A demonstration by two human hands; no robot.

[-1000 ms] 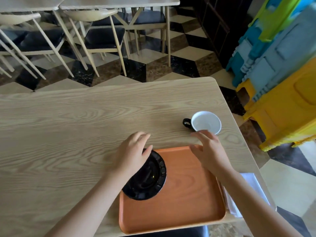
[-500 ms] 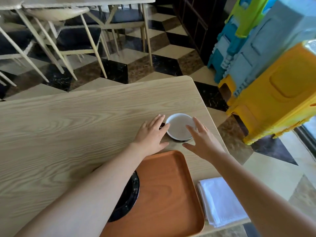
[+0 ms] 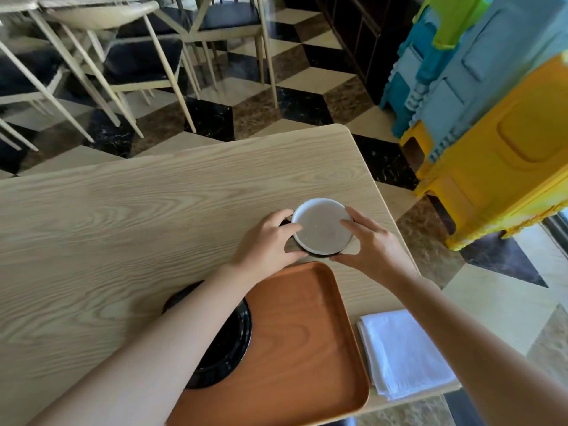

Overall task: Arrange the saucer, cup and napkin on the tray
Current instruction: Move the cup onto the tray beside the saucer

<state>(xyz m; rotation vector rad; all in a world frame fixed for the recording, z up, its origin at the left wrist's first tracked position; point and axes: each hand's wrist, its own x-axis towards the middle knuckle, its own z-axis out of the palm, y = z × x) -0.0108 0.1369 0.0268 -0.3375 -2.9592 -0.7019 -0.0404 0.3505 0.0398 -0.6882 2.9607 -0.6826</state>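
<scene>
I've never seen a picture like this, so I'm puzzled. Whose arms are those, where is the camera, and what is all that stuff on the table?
The camera sits on a person's head and looks down, so you see that person's own two arms. The left hand and the right hand cup a cup, white inside and dark outside, which stands on a wooden table. Their fingers touch its sides. Nearer the person lies an orange tray. A black saucer rests at the tray's left edge, partly hidden by the left arm. A folded white napkin lies on the table, right of the tray. Behind are chairs and coloured plastic stools.
</scene>
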